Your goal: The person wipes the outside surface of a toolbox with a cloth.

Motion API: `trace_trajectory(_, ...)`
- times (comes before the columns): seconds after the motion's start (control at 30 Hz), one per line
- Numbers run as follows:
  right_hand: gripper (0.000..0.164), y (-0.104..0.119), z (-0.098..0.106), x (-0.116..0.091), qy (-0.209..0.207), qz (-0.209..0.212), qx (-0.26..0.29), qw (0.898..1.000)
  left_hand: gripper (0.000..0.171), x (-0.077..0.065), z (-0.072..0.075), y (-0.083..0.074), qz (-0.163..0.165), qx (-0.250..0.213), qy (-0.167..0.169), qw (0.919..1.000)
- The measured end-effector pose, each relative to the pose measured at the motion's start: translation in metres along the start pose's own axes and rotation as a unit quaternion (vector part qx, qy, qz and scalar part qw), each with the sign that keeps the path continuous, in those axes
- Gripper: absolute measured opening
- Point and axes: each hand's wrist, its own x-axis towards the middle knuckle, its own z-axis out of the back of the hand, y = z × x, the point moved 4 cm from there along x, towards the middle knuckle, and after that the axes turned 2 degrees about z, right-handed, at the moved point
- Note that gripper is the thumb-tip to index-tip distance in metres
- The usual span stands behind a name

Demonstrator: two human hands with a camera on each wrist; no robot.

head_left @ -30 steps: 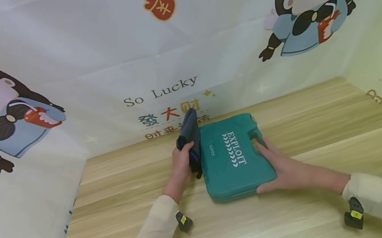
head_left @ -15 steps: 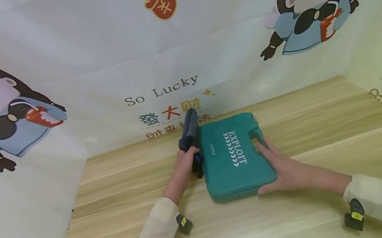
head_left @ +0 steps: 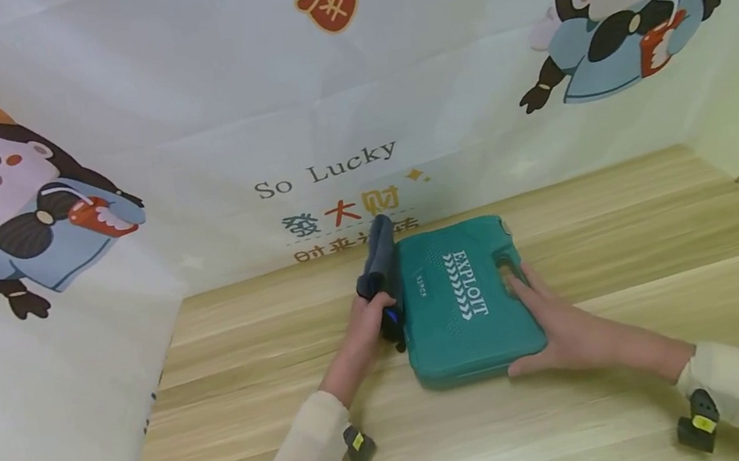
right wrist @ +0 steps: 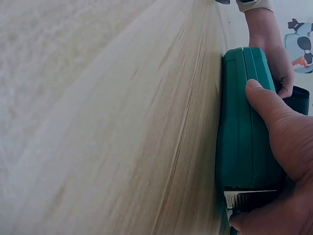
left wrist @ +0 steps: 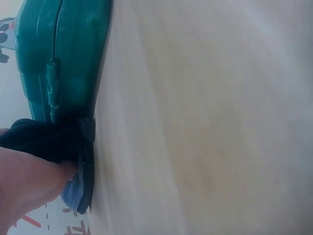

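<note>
Left hand (head_left: 362,326), dark item (head_left: 383,253) slightly nearer

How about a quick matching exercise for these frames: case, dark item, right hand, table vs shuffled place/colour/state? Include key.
Column 1
1. case
2. dark item
3. right hand
4. table

Column 2
A. pale, wood-grained
B. on the side with the handle opening
C. held by the left hand
D. teal, lying flat

Pairs: 1-D, 2-C, 3-B, 4-A
</note>
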Motion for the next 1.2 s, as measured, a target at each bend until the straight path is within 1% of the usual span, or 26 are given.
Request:
trace_trajectory(0.1, 0.124, 0.0, 0.001, 0.0, -0.003, -0.002, -0.002, 1.0, 0.058, -0.003, -0.001, 0.001, -0.004, -0.015, 0.008, 0.9998)
trace_trajectory(0.2, 0.124, -0.001, 0.002, 0.0, -0.004, -0.005, -0.003, 1.0, 0.056, -0.007, -0.002, 0.002, -0.004, -0.01, 0.006, 0.9999)
trace_trajectory(0.3, 0.123, 0.0, 0.002, -0.001, -0.004, -0.008, -0.003, 1.0, 0.057, -0.011, -0.002, 0.003, -0.014, 0.002, 0.004, 0.9999)
trace_trajectory(0.43, 0.123, 0.0, 0.001, -0.002, -0.002, -0.008, -0.002, 1.0, 0.062, -0.02, -0.002, 0.006, -0.018, -0.008, 0.013, 0.9997)
trace_trajectory(0.53, 0.123, 0.0, 0.0, -0.001, -0.003, -0.005, -0.001, 1.0, 0.064, -0.029, 0.0, 0.009, -0.013, -0.009, 0.013, 0.9998)
trace_trajectory(0.67, 0.123, 0.001, 0.0, -0.001, -0.004, 0.001, 0.001, 1.0, 0.064, -0.038, 0.001, 0.012, -0.021, -0.005, 0.011, 0.9997)
trace_trajectory(0.83, 0.123, 0.001, 0.0, -0.001, -0.007, 0.001, 0.001, 1.0, 0.061, -0.05, -0.001, 0.016, -0.022, -0.021, 0.02, 0.9993)
trace_trajectory(1.0, 0.123, 0.001, -0.001, -0.002, -0.008, 0.001, 0.002, 1.0, 0.058, -0.058, -0.003, 0.017, -0.022, -0.04, 0.033, 0.9984)
trace_trajectory(1.1, 0.123, 0.0, -0.001, -0.002, -0.008, 0.001, 0.001, 1.0, 0.061, -0.062, -0.004, 0.017, -0.021, -0.055, 0.041, 0.9974)
trace_trajectory(1.2, 0.123, 0.0, -0.001, -0.001, -0.007, 0.002, 0.002, 1.0, 0.065, -0.065, -0.005, 0.017, -0.02, -0.057, 0.045, 0.9972)
